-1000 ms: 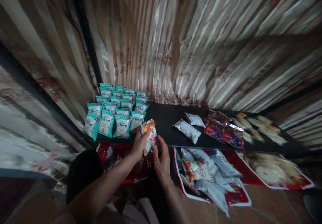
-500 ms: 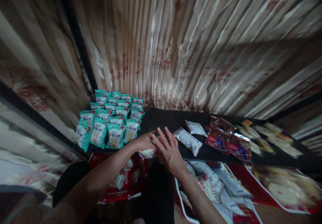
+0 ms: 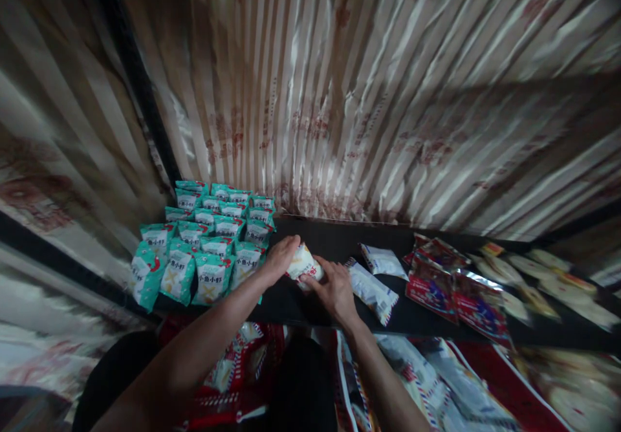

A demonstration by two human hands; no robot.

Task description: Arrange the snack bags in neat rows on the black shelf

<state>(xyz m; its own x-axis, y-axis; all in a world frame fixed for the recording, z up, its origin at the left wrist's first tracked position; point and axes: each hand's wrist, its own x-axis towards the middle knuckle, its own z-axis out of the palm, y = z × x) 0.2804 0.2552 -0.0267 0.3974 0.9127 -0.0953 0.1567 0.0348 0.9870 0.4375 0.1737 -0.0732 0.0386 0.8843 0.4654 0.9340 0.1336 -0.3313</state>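
Between my two hands, above the black shelf (image 3: 330, 235), is a small white snack packet (image 3: 301, 262) with red and yellow print. My left hand (image 3: 280, 259) closes on its left end. From the right, my right hand (image 3: 334, 290) grips the other end, thumb below and fingers above. To the left stand several teal snack bags (image 3: 212, 279), upright in rows. Just right of my right hand lies a white packet with striped edges (image 3: 373, 291), and behind it a second white packet (image 3: 383, 260).
Red foil packets (image 3: 431, 290) and pale flat packs (image 3: 519, 267) lie farther right on the shelf. Below its front edge are a red basket (image 3: 228, 406) of packets and an open bag of white packets (image 3: 412, 367). A pleated curtain (image 3: 330, 96) closes off the back.
Both hands have shifted forward and up slightly with the packet. My right hand's fingers, spread before, now curl round the packet, which shows more of its printed face.
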